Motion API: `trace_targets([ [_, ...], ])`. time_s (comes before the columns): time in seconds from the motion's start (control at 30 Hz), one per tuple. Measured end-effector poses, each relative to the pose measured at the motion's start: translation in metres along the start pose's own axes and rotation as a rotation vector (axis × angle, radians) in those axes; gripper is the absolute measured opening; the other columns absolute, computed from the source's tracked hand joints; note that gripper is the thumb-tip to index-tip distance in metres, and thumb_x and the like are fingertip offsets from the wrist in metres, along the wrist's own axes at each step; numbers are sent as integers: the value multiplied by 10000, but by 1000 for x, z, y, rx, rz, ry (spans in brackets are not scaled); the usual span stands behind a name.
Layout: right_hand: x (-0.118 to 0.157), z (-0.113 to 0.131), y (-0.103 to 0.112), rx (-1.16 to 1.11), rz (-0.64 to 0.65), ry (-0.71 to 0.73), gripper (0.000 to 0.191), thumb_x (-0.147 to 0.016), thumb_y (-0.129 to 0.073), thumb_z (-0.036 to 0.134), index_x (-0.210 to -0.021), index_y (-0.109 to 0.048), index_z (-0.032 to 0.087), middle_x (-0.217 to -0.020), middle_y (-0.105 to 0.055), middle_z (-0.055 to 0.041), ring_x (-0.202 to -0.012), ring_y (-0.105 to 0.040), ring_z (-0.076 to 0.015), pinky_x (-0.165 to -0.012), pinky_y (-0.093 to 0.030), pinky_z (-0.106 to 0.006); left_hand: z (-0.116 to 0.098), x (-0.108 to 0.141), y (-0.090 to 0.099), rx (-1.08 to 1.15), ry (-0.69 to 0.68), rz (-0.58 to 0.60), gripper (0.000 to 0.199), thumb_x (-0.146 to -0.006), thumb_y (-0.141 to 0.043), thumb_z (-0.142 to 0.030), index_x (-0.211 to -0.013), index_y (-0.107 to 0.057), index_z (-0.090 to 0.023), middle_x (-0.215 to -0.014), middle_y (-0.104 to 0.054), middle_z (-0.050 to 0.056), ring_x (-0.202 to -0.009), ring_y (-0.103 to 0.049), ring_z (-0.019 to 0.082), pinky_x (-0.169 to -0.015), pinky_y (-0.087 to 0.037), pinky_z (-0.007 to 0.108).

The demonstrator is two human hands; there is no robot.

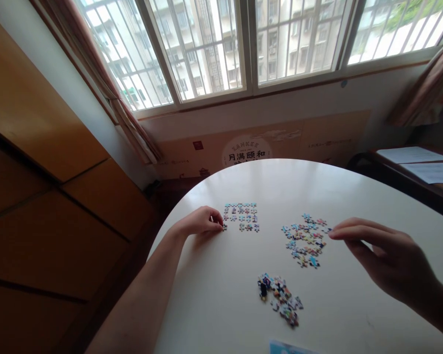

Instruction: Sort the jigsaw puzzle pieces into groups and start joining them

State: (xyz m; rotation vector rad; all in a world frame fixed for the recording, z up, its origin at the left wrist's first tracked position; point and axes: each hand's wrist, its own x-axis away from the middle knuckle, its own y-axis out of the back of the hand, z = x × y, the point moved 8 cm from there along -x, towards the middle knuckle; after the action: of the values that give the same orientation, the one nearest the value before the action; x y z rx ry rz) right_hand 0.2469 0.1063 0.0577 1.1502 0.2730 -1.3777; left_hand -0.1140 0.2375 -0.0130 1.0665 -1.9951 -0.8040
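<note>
Left hand (203, 221) is curled at the bottom-left corner of the puzzle grid (241, 218), can't tell if it's gripping. Right hand's (386, 250) at the loose pile's (310, 238) edge, grip unclear too; that pile's between it and the grid. Another heap (282, 295) sits closer on the white table (214, 295), near a blue thing (286, 348).

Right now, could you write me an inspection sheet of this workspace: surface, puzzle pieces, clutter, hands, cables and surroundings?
Surface: white table with a curved edge.
Puzzle pieces: some in spaced rows, with a gap in the nearest; right of these, a farther pile and a nearer pile.
Clutter: blue item at the bottom edge, mostly out of view.
Hands: left hand at the rows' near-left piece; right hand beside the farther pile; both grips unclear.
Cables: nothing seen.
Surroundings: barred windows, curtains, wooden cabinet, papers.
</note>
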Motion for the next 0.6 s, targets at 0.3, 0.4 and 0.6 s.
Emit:
trace_targets([
  [0.3, 0, 10, -5, 30, 19, 83, 247, -892, -601, 59, -968, -738, 250, -907, -740, -36, -794, -727, -176, -695, -593, -272, 4, -6, -2, 28, -34, -9, 353, -730, -725, -469, -927, -743, -177, -751, -649, 13, -618, -531, 142, -574, -392, 250],
  [0.4, 2, 14, -14, 9, 72, 129, 272, -886, -588, 21, -981, -726, 236, -911, -736, -39, -798, -715, -162, -698, -583, -271, 3, -6, 1, 28, -41, -14, 355, -745, -719, -477, -934, -731, -178, -763, -648, 14, -616, -532, 142, -575, -384, 250],
  [0.6, 12, 32, -52, 17, 321, 241, 311, -884, -546, 19, -1072, -698, 214, -1002, -746, -59, -957, -674, -205, -858, -554, -401, -37, 8, 15, -184, -139, -194, 392, -881, -596, -523, -699, -589, -176, -614, -507, -16, -569, -422, 120, -540, -299, 250],
])
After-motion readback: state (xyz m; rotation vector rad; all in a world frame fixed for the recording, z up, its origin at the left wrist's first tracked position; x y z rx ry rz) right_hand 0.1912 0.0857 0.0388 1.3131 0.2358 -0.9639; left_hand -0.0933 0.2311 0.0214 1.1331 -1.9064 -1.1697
